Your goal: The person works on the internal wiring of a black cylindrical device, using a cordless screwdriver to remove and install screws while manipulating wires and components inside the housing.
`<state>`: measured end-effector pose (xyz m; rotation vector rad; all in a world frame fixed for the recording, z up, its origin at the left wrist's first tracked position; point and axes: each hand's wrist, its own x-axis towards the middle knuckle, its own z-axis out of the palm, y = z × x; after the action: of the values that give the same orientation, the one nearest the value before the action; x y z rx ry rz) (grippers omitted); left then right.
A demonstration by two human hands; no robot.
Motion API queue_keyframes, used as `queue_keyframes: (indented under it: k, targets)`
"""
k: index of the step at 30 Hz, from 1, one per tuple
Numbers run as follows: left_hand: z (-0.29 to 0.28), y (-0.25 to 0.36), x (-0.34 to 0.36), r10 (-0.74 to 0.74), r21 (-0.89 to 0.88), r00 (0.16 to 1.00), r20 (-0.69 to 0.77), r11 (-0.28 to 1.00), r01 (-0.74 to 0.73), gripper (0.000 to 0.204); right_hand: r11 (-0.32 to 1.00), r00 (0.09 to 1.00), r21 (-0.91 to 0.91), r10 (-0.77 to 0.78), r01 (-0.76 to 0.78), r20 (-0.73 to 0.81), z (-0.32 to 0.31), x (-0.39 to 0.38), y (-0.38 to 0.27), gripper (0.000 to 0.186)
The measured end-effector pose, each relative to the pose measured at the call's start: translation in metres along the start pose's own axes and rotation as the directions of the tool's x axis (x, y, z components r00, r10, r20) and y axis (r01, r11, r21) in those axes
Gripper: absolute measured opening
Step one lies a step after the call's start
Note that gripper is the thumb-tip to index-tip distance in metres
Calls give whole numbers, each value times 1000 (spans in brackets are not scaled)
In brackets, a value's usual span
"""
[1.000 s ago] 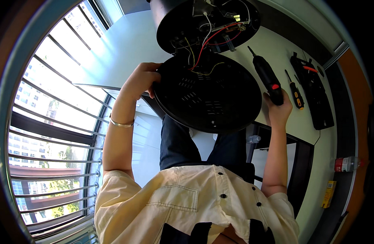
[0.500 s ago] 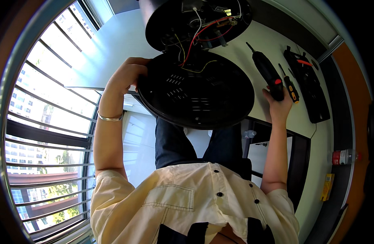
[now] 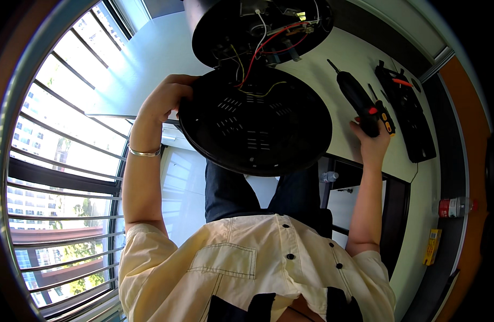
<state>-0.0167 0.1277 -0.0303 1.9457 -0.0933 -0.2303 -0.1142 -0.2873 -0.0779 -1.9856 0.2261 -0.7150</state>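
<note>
A round black vented base cover (image 3: 257,121) tilts over the near edge of the table. My left hand (image 3: 169,100) has its fingers closed round the cover's left rim; the fingertips are hidden underneath. Red, white and yellow-green wires run from the cover into the open underside of a dark cylindrical appliance (image 3: 212,51), which lies on its side at the far end. On the right, my right hand (image 3: 374,144) grips the rear end of a black electric screwdriver (image 3: 354,96) with a red button. Its bit points away from me, to the far left.
A hand screwdriver (image 3: 387,119) with a black and yellow handle lies just right of the electric one. Beyond it is a black tool case (image 3: 410,118). A bottle (image 3: 455,207) and a yellow box (image 3: 431,247) are at far right. Barred windows (image 3: 70,193) line the left.
My right hand has shifted slightly right and nearer with the electric screwdriver. The cover has moved slightly left and nearer, its near rim lower, with my left hand still on it.
</note>
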Motion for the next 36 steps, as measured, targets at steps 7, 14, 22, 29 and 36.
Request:
queue_keyframes:
  k: [7,14,22,29,36]
  targets:
    - [5,0,-2,33,-104,999,33,994,-29,44,999,1000,42,10,-11,7,-1,-2,2,29]
    - [12,-4,-5,10,-102,1000,5,995,-9,46,999,1000,42,7,-8,17,-4,-4,-6,28]
    - [22,0,-16,34,-195,999,9,980,-32,47,997,993,-42,-60,64,97,-15,-8,-38,29]
    - [29,-1,-26,47,-217,999,-16,975,-50,51,946,928,-155,-232,285,292,-22,-20,-85,32]
    - [35,-7,-33,58,-282,998,-14,958,-59,56,761,707,-111,-525,639,473,-5,-21,-117,35]
